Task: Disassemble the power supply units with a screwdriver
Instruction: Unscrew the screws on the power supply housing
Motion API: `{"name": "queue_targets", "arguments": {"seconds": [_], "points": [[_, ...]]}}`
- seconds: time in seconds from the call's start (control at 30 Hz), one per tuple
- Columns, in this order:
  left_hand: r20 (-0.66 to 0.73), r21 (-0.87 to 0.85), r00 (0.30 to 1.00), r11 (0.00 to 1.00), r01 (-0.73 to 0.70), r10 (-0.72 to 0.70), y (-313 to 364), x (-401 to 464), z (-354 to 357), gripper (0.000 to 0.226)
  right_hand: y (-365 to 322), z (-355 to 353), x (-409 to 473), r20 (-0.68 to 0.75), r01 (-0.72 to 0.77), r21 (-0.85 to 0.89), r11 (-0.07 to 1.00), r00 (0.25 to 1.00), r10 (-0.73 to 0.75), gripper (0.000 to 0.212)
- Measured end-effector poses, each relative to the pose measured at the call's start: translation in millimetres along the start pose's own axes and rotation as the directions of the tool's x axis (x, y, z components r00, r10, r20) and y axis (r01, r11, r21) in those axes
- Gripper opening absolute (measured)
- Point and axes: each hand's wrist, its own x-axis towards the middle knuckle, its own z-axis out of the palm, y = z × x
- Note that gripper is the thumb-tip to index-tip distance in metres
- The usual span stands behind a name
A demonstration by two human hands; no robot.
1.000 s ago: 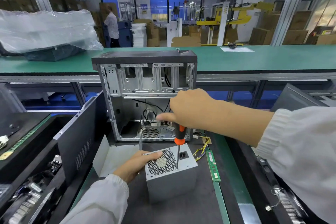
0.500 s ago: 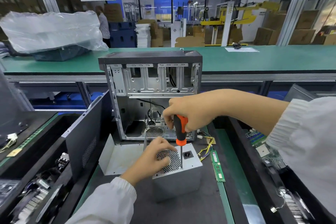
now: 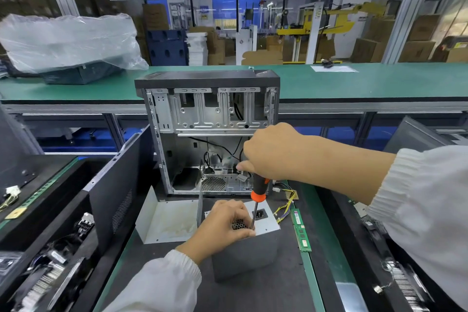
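Observation:
A grey power supply unit [image 3: 247, 253] stands on end on the dark mat, its fan grille and power socket facing up. My left hand [image 3: 222, 225] lies over the grille with fingers curled around the unit's top edge. My right hand [image 3: 273, 153] grips the black and orange handle of a screwdriver [image 3: 258, 192] from above. The shaft points straight down and its tip meets the unit's top face beside my left fingers. Yellow and black cables [image 3: 285, 206] trail from the unit to the right.
An open, stripped computer case [image 3: 210, 114] stands just behind the unit. A bent metal cover [image 3: 167, 220] lies to its left beside a black side panel [image 3: 119, 185]. A green memory stick [image 3: 301, 230] lies at the right. Bins of parts flank both sides.
My left hand slid further over the grille toward the screwdriver shaft. My right hand kept its hold on the handle, with the tip shifted slightly left on the unit's top.

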Motion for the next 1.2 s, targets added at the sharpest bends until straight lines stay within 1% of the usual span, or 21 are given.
{"name": "queue_targets", "arguments": {"seconds": [0.03,0.13,0.2,0.27,0.3,0.37,0.4,0.43,0.5,0.53,0.6,0.63,0.7,0.73,0.8,0.87,0.97,1.03,1.13,1.2], "points": [[-0.008,0.018,1.000,1.000,-0.005,0.006,0,0,1,0.015,0,-1,-1,0.024,0.033,0.030,0.999,0.999,-0.034,0.040],[-0.023,0.060,1.000,0.998,-0.017,0.019,0,1,3,0.017,4,-7,-3,0.103,0.142,0.134,0.981,0.982,-0.156,0.013],[-0.013,0.054,1.000,0.998,-0.022,0.022,0,1,3,0.019,8,-13,-4,0.175,0.172,0.253,0.952,0.960,-0.220,0.024],[0.004,0.035,1.000,0.999,-0.019,0.019,0,2,1,0.019,11,-16,-5,0.213,0.159,0.317,0.935,0.949,-0.234,0.029],[0.008,0.041,1.000,0.999,-0.021,0.020,0,2,0,0.019,10,-16,-5,0.224,0.137,0.350,0.927,0.948,-0.225,0.032],[0.006,0.086,1.000,0.996,-0.025,0.025,1,3,0,0.019,8,-14,-5,0.226,0.047,0.411,0.910,0.962,-0.152,0.050],[0.004,0.112,1.000,0.993,-0.025,0.024,1,2,0,0.018,5,-13,-4,0.207,-0.004,0.405,0.914,0.974,-0.087,0.059],[0.004,0.133,1.000,0.991,-0.023,0.022,2,2,0,0.017,3,-12,-3,0.174,-0.042,0.352,0.935,0.985,-0.021,0.064],[0.012,0.163,1.000,0.986,-0.021,0.019,3,2,0,0.019,0,-8,0,0.119,-0.078,0.191,0.979,0.991,0.056,0.063],[0.017,0.178,1.000,0.984,-0.022,0.019,3,2,0,0.020,0,-7,0,0.107,-0.073,0.144,0.987,0.993,0.058,0.059],[0.024,0.203,1.000,0.979,-0.022,0.017,3,2,0,0.022,1,-6,1,0.117,-0.043,0.118,0.992,0.993,0.029,0.051],[0.026,0.211,1.000,0.977,-0.022,0.016,3,3,0,0.023,2,-6,0,0.123,-0.014,0.113,0.994,0.992,0.000,0.044],[0.028,0.229,0.999,0.973,-0.025,0.019,3,4,1,0.025,4,-9,-1,0.140,0.055,0.108,0.993,0.988,-0.070,0.023],[0.031,0.244,0.999,0.969,-0.031,0.024,2,5,2,0.026,4,-10,-2,0.156,0.085,0.128,0.988,0.982,-0.104,0.021],[0.051,0.283,0.998,0.958,-0.053,0.040,2,7,2,0.027,4,-12,-3,0.181,0.127,0.181,0.975,0.970,-0.160,0.024],[0.080,0.291,0.995,0.954,-0.074,0.053,2,7,0,0.028,3,-14,-6,0.186,0.139,0.166,0.976,0.968,-0.169,0.024],[0.105,0.189,0.993,0.980,-0.069,0.050,1,6,-4,0.018,1,-14,-9,0.194,0.112,0.095,0.989,0.973,-0.129,0.024],[0.106,0.167,0.993,0.984,-0.067,0.049,2,6,-4,0.016,2,-14,-9,0.190,0.110,0.093,0.990,0.974,-0.126,0.024],[0.092,0.261,0.994,0.962,-0.085,0.063,2,6,-1,0.018,5,-15,-9,0.169,0.123,0.136,0.983,0.975,-0.146,0.025],[0.080,0.294,0.994,0.951,-0.090,0.069,2,6,-1,0.019,8,-16,-11,0.140,0.130,0.147,0.980,0.979,-0.151,0.026]]}}
